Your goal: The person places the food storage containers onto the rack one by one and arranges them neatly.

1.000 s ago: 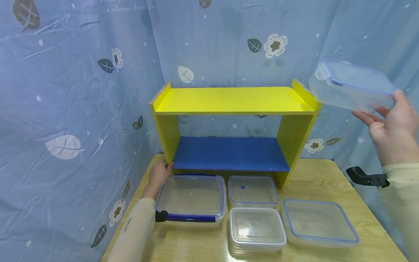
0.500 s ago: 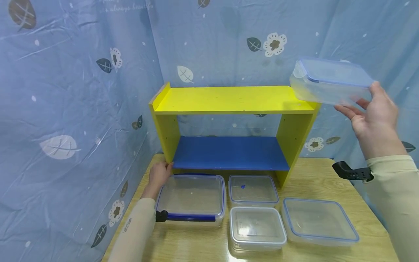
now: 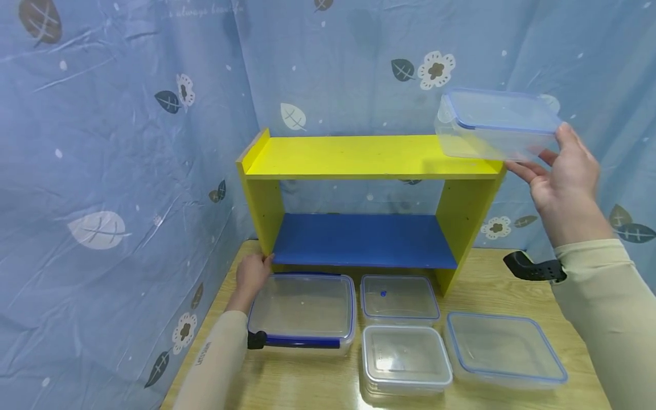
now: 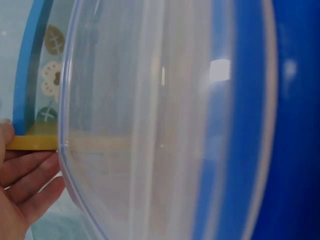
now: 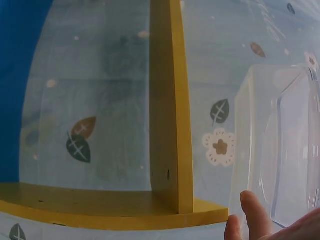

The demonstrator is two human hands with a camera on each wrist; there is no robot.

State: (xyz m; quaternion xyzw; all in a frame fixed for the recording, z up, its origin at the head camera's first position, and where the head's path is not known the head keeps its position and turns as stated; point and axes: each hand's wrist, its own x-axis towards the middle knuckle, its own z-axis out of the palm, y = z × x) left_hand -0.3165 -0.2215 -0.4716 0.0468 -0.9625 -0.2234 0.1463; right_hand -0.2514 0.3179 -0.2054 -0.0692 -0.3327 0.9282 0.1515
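Note:
My right hand [image 3: 569, 182] holds a clear plastic food container [image 3: 499, 128] with a pale blue-edged lid by its right end, thumb at the lid and fingers beneath. The container hangs level over the right end of the yellow top of a small shelf unit [image 3: 348, 156]. In the right wrist view, the fingertips [image 5: 255, 215] show below the container's clear wall. My left hand [image 3: 251, 276] grips the lower left side panel of the unit. In the left wrist view, its thumb and fingers [image 4: 30, 175] lie on either side of the yellow board's edge.
A large container [image 3: 302, 307] with dark blue clips sits beside my left forearm. A small one [image 3: 400, 296], a white-lidded one [image 3: 407, 356] and a blue-rimmed one [image 3: 504, 347] stand on the wooden table [image 3: 287, 381]. The unit has a blue lower shelf [image 3: 364, 239]; patterned curtains [image 3: 128, 171] hang behind.
My right hand has carried the container leftward, from beside the unit's right end to over its top. My left hand has kept its grip on the side panel.

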